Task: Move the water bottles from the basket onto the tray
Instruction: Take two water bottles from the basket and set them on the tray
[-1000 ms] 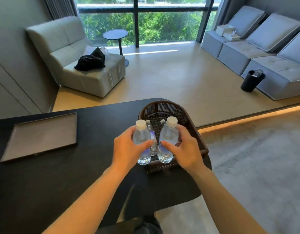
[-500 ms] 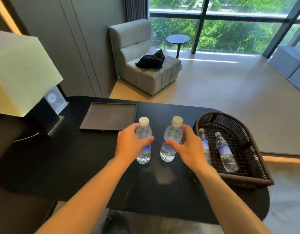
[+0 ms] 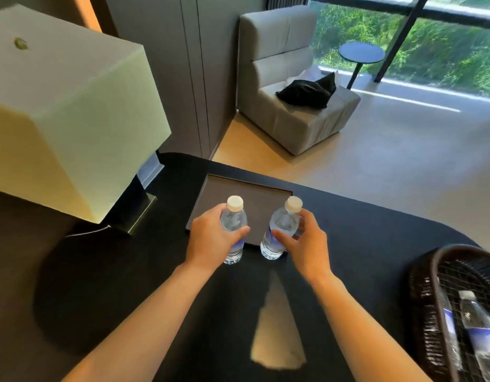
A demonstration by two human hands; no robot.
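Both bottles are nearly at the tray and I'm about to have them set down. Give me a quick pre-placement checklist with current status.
1. Left hand grips its bottle firmly: ok.
2. Right hand grips its bottle firmly: ok.
3. Both bottles upright, caps on: ok.
4. Tray surface free where it shows: ok.
5. Bottles fully over the tray: cannot tell; their bases appear at its near edge.
6. Lamp clear of the left hand's path: ok, it stands off to the left.
7. Basket emptied: not ok, at least two bottles lie inside.
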